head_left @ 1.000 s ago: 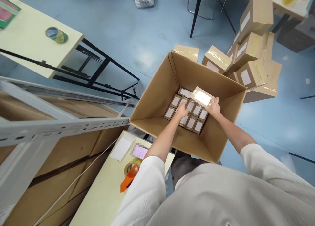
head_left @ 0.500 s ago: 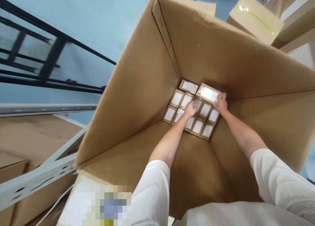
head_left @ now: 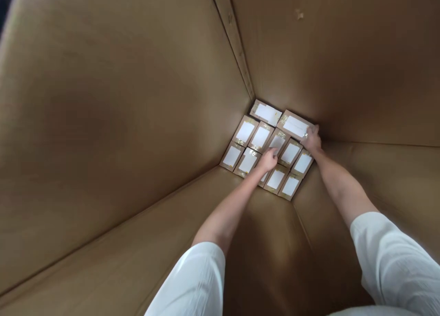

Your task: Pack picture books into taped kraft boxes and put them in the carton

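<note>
Both my arms reach deep into a large cardboard carton (head_left: 103, 123). Its floor is covered by several small brown boxes with white labels (head_left: 245, 131), packed edge to edge. My right hand (head_left: 312, 139) grips one small labelled box (head_left: 294, 125) at the far right corner, beside another box lying flat (head_left: 265, 112). That held box lies nearly level with the row. My left hand (head_left: 268, 160) rests with fingers curled on the tops of the packed boxes in the middle; nothing shows in its grasp.
The carton's brown walls (head_left: 343, 54) fill the whole view and close in on all sides. My white sleeves (head_left: 192, 279) show at the bottom edge. A taped seam (head_left: 233, 36) runs down the far corner.
My head has dropped far into the carton, so the floor, tables and outside boxes have left the view. My right hand has lowered the small box toward the far right corner.
</note>
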Action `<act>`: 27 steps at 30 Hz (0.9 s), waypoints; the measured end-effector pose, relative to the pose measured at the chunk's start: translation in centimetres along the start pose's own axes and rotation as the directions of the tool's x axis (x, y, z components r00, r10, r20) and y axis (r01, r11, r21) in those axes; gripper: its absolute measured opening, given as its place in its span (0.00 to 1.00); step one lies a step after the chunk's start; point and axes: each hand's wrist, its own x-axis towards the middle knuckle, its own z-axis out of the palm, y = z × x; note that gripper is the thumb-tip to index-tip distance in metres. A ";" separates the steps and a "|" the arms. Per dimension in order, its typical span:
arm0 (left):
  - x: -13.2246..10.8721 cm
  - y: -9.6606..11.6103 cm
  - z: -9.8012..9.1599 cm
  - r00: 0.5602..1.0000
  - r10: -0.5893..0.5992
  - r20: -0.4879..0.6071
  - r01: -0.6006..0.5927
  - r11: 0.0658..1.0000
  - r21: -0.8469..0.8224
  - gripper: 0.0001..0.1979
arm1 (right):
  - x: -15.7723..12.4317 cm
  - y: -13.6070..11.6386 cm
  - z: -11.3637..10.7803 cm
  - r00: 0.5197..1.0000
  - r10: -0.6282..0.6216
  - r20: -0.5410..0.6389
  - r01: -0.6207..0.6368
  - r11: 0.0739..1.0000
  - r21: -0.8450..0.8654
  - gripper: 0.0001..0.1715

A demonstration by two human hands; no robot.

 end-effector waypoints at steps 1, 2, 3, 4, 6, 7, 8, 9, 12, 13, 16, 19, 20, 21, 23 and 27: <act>0.1 -0.3 0.1 1.000 0.002 0.002 -0.002 1.000 -0.006 0.28 | 0.5 -0.4 0.4 1.000 0.026 0.015 -0.027 1.000 0.005 0.44; 0.1 -0.5 0.3 1.000 0.005 0.004 -0.005 1.000 -0.016 0.28 | 1.1 -0.8 0.9 0.999 0.030 0.025 -0.031 0.999 0.024 0.43; 0.2 -0.7 0.4 1.000 0.011 0.003 -0.011 1.000 -0.028 0.28 | 1.7 -1.3 1.4 0.999 0.031 0.032 -0.033 0.998 0.050 0.43; 0.2 -0.8 0.5 1.000 0.019 -0.001 -0.019 0.999 -0.043 0.28 | 2.3 -1.8 1.9 0.999 0.036 0.036 -0.039 0.996 0.079 0.43; 0.2 -1.0 0.7 0.999 0.036 -0.013 -0.037 0.997 -0.073 0.27 | 3.1 -2.5 3.1 0.997 0.068 0.031 -0.072 0.988 0.135 0.43; 0.1 -1.1 0.8 0.999 0.042 -0.019 -0.043 0.996 -0.084 0.27 | 3.4 -2.7 3.6 0.995 0.094 0.020 -0.096 0.982 0.163 0.42; 0.1 -1.1 0.8 0.999 0.044 -0.023 -0.046 0.995 -0.091 0.27 | 3.6 -2.8 4.1 0.992 0.128 0.002 -0.126 0.974 0.190 0.42; 0.0 -1.2 0.8 0.999 0.043 -0.025 -0.045 0.995 -0.093 0.27 | 3.6 -2.8 4.6 0.986 0.168 -0.013 -0.161 0.963 0.218 0.41; -0.1 -1.3 0.8 0.999 0.027 -0.020 -0.029 0.996 -0.088 0.26 | 3.7 -2.4 5.5 0.969 0.245 0.016 -0.239 0.927 0.289 0.43; -0.2 -1.4 0.8 1.000 0.019 -0.018 -0.020 0.996 -0.087 0.25 | 3.8 -2.2 5.7 0.967 0.250 0.054 -0.254 0.920 0.298 0.44; -0.4 -1.7 0.6 1.000 -0.001 -0.004 0.001 0.996 -0.092 0.25 | 4.4 -1.7 5.7 0.954 0.235 0.184 -0.280 0.920 0.274 0.52; -0.8 -2.2 0.5 1.000 0.006 0.019 -0.004 0.995 -0.102 0.25 | 4.8 -1.8 5.5 0.932 0.240 0.270 -0.300 0.931 0.206 0.62; -0.9 -2.4 0.4 1.000 0.013 0.024 -0.011 0.994 -0.105 0.25 | 4.7 -2.0 5.5 0.928 0.245 0.282 -0.302 0.936 0.181 0.64; -1.0 -2.6 0.4 0.999 0.021 0.027 -0.018 0.994 -0.107 0.25 | 4.5 -2.4 5.6 0.925 0.251 0.285 -0.304 0.940 0.156 0.64; -1.1 -3.0 0.4 0.999 0.030 0.028 -0.027 0.993 -0.111 0.25 | 3.6 -3.4 6.0 0.929 0.266 0.257 -0.302 0.946 0.114 0.61; -1.0 -3.9 0.5 1.000 0.014 0.011 -0.012 0.994 -0.113 0.25 | 2.1 -5.2 7.5 0.961 0.195 0.195 -0.211 0.976 0.061 0.52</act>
